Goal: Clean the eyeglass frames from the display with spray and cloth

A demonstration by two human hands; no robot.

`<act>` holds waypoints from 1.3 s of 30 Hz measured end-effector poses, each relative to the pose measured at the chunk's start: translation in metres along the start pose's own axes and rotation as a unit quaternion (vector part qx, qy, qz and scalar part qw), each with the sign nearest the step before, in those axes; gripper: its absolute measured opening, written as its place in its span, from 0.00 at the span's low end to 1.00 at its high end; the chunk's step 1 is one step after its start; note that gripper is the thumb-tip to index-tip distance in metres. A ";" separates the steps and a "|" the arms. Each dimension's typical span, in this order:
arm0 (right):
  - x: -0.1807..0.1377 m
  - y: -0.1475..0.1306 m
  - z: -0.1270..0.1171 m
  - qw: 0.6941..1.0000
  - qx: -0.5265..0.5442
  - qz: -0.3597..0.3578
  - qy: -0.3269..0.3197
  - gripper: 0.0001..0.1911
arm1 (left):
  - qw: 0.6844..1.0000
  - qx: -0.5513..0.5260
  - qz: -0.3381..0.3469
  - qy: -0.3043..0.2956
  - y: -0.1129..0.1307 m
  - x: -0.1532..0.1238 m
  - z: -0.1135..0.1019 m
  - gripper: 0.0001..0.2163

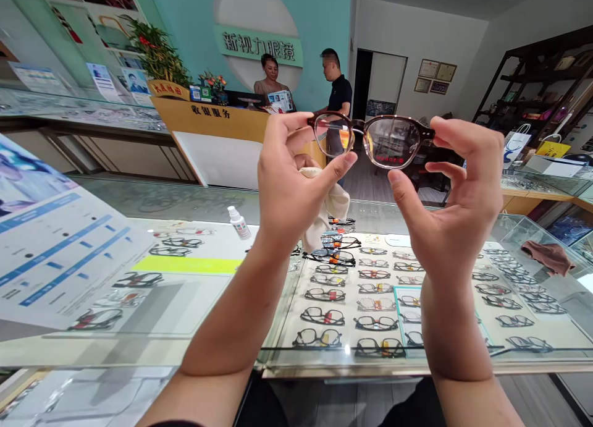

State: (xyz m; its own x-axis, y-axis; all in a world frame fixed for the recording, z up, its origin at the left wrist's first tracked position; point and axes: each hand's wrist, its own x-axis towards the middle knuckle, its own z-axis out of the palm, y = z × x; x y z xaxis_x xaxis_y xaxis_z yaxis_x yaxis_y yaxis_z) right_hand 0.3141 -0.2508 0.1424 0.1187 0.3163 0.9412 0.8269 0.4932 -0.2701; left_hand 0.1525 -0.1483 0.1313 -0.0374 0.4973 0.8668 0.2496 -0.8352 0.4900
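I hold a pair of brown-framed glasses (370, 138) up at eye level above a glass display counter (194, 346). My left hand (290, 180) pinches the frame's left end and also keeps a pale cleaning cloth (327, 207) tucked in the palm. My right hand (456, 198) grips the frame's right end between fingers and thumb. A red print shows on the right lens.
Under the counter glass lie several rows of glasses (352, 291). A small white spray bottle (239, 223) lies on the counter, a brown cloth (549, 256) further right, printed sheets (60, 254) at left. Two people (301, 81) stand at a yellow reception desk (217, 121) behind.
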 end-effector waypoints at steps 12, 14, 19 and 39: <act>0.009 0.020 0.011 0.954 0.273 0.062 0.110 0.07 | 0.987 0.000 0.097 0.131 0.002 -0.008 0.008 0.32; 0.011 0.025 0.013 0.945 0.295 0.080 0.118 0.06 | 0.983 0.005 0.113 0.142 0.002 -0.008 0.009 0.32; 0.011 0.033 0.015 0.940 0.306 0.104 0.111 0.07 | 0.978 0.013 0.140 0.152 0.001 -0.009 0.011 0.34; 0.017 0.033 0.019 0.884 0.400 0.228 0.089 0.07 | 0.982 -0.028 0.137 0.130 -0.001 -0.008 0.011 0.33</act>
State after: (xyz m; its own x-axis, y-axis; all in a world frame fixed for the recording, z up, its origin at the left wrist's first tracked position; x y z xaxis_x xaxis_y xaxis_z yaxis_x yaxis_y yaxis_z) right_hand 0.3328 -0.2144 0.1453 0.4815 0.5325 0.6961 0.0274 0.7847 -0.6192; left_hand 0.1629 -0.1485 0.1229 -0.2234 0.1824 0.9575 0.2305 -0.9446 0.2337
